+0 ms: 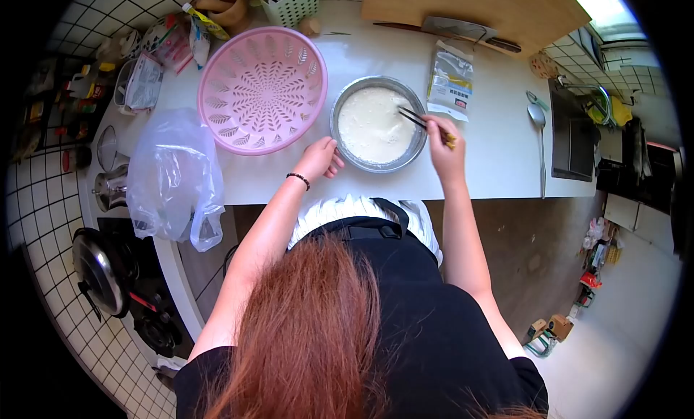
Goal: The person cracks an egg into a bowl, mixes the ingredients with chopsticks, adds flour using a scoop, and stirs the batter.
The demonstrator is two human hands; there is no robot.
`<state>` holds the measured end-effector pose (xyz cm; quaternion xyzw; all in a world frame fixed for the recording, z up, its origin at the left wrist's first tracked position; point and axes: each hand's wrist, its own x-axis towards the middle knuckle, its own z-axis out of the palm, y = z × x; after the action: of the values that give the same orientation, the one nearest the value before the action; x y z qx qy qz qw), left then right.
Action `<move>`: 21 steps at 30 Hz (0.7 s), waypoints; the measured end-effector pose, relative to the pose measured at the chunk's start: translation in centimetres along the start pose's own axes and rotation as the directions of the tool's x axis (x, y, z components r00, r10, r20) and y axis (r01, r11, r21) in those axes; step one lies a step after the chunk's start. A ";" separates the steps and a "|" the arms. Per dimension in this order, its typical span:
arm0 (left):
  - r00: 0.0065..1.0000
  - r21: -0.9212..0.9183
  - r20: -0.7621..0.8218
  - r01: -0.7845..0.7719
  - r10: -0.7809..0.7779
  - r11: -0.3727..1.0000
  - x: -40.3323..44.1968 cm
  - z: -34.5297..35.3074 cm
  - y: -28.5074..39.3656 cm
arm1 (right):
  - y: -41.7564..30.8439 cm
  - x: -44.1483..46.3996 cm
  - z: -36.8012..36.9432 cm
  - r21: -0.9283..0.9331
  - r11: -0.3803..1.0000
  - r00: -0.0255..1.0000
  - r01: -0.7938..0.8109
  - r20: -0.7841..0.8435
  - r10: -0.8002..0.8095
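Note:
A round metal bowl (416, 146) stands on the white counter, filled with a pale, creamy mixture (372, 126) that has small lumps on its surface. My right hand (446, 148) grips a pair of dark chopsticks (412, 115) with yellowish ends, and their tips dip into the mixture near the bowl's right side. At the bowl's lower left, my left hand (318, 161) has its fingers curled against the wall, holding the bowl; a dark beaded bracelet (298, 179) is on that wrist.
Left of the bowl is a pink perforated basket (217, 115), with a clear plastic bag (173, 177) below it. A printed packet (450, 81) lies to the right, and a metal spoon (538, 130) beside the sink (571, 137). A cleaver (459, 29) rests by a wooden board (477, 7) behind.

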<state>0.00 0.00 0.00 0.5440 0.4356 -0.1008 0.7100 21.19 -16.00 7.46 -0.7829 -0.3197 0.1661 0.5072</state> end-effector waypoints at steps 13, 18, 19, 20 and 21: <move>1.000 -0.025 0.020 0.015 -0.014 1.000 0.2 0.3 0.1 | -0.6 -1.1 -2.2 0.251 0.894 0.912 -0.371 0.279 0.300; 1.000 -0.022 -0.012 -0.003 0.003 1.000 -0.1 0.2 0.6 | -0.3 -1.2 -3.4 0.152 0.967 0.979 -0.205 0.011 0.205; 1.000 -0.023 -0.018 -0.014 0.014 1.000 0.0 0.3 0.3 | -0.2 -1.2 -2.9 0.134 0.981 0.989 -0.144 -0.003 0.145; 0.999 -0.023 -0.028 -0.024 0.024 0.999 0.0 0.2 0.0 | -0.3 -1.2 -2.4 0.037 0.998 0.999 -0.055 0.004 0.055; 0.999 -0.035 -0.028 -0.033 0.032 0.999 0.1 0.3 0.1 | -0.8 -1.1 -2.0 -0.061 0.997 0.999 0.045 0.016 -0.044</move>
<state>0.25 -0.18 -0.03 0.5398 0.4379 -0.0740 0.7151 21.27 -17.81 9.00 -0.7896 -0.3457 0.1505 0.4841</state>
